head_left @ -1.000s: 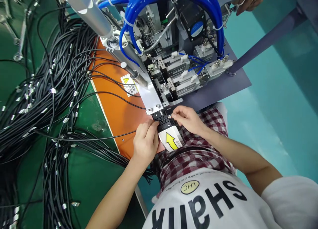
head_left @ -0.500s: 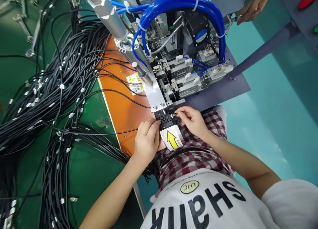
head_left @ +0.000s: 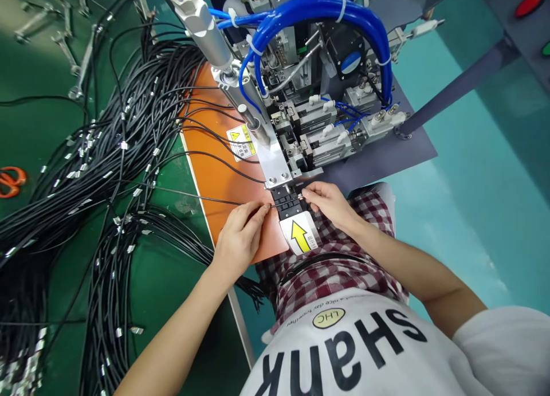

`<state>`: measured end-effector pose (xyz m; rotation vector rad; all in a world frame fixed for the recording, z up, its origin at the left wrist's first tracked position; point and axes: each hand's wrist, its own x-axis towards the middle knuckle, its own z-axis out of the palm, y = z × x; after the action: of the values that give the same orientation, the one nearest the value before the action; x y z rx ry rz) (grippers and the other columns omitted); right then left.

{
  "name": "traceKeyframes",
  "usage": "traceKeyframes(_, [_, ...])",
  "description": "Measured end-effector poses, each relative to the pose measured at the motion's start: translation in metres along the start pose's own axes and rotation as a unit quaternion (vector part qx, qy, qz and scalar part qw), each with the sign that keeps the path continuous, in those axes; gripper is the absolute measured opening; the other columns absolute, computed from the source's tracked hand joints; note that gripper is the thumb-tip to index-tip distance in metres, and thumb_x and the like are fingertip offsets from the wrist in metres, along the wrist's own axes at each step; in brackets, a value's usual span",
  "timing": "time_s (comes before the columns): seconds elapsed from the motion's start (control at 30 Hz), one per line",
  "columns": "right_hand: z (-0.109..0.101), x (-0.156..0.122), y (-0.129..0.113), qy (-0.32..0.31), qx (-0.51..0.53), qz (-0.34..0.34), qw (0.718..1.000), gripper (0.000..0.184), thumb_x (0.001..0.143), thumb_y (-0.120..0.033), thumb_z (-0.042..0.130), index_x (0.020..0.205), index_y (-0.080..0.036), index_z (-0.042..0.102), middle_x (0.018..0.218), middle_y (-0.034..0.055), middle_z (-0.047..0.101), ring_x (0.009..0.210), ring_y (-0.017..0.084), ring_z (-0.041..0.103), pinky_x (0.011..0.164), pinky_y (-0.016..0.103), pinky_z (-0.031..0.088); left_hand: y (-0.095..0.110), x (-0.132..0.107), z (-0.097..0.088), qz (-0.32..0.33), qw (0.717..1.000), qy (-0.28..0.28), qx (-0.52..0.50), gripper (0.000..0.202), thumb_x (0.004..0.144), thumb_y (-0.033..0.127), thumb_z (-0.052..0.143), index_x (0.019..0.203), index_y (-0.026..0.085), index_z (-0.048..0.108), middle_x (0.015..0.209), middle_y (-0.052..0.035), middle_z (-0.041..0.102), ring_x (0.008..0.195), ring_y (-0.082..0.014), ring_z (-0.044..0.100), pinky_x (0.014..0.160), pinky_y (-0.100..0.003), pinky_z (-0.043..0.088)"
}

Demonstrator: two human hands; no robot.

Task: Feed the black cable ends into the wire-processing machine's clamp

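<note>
A thin black cable (head_left: 215, 199) runs from the left across the orange plate (head_left: 232, 224) to a black slotted block (head_left: 287, 204) at the front of the machine. My left hand (head_left: 241, 235) pinches the cable just left of the block. At the block's right side my right hand (head_left: 327, 202) is closed with fingertips together on the cable's end, where a small pale tip shows. Just below the block sits a white cover with a yellow arrow (head_left: 299, 236).
The machine's metal cylinders (head_left: 329, 146) and blue hoses (head_left: 318, 6) stand right behind the block. A large heap of black cables (head_left: 129, 126) lies on the green table (head_left: 172, 304), with wrenches (head_left: 86, 61) and orange-handled scissors (head_left: 12, 181) around it.
My left hand has slid left along the cable, away from the block, while my right stays at the block's right side. The other person's hand at the upper right has mostly gone from view.
</note>
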<state>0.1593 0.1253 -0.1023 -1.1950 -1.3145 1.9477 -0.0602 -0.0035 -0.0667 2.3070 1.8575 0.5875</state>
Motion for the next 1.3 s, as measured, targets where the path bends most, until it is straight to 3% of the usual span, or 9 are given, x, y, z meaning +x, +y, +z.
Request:
traceKeyframes(0.33, [0.002,-0.003,-0.007,-0.011,0.045,0.045,0.998,0.037,0.077,-0.052,0.075,0.076,-0.016,0.063,0.071,-0.0025,0.058,0.053,0.007,0.046,0.055,0.025,0.034,0.002,-0.003,0.002,0.022,1.0,0.022,0.005,0.054,0.095,0.009,0.051,0.147,0.021,0.045,0.122,-0.0152,0.061,0.113,-0.0266,0.057,0.097,-0.044,0.052])
traceKeyframes(0.47, [-0.005,-0.013,-0.009,-0.008,0.053,0.061,0.997,0.043,0.081,-0.059,0.07,0.08,-0.016,0.067,0.075,-0.001,0.059,0.056,0.008,0.048,0.057,0.026,0.034,0.003,-0.003,-0.002,0.007,1.0,0.024,-0.017,0.049,0.096,0.011,0.051,0.143,0.02,0.048,0.123,-0.0145,0.062,0.112,-0.0255,0.057,0.097,-0.043,0.052])
traceKeyframes(0.6, [-0.011,-0.022,-0.005,0.011,0.065,0.077,0.995,0.042,0.081,-0.058,0.072,0.087,-0.017,0.071,0.077,-0.0006,0.059,0.058,0.008,0.048,0.058,0.027,0.033,0.006,-0.004,-0.004,0.001,0.999,0.028,-0.016,0.046,0.096,0.012,0.05,0.141,0.02,0.049,0.125,-0.0147,0.061,0.113,-0.0261,0.057,0.098,-0.044,0.052])
traceKeyframes(1.3, [-0.018,-0.047,0.027,0.058,0.104,0.074,0.99,0.041,0.072,-0.056,0.078,0.083,-0.017,0.069,0.072,-0.002,0.06,0.057,0.009,0.046,0.058,0.026,0.033,0.004,-0.007,0.0,0.007,0.998,0.065,-0.015,0.047,0.096,0.013,0.05,0.141,0.025,0.049,0.12,-0.014,0.063,0.106,-0.0263,0.06,0.093,-0.046,0.054])
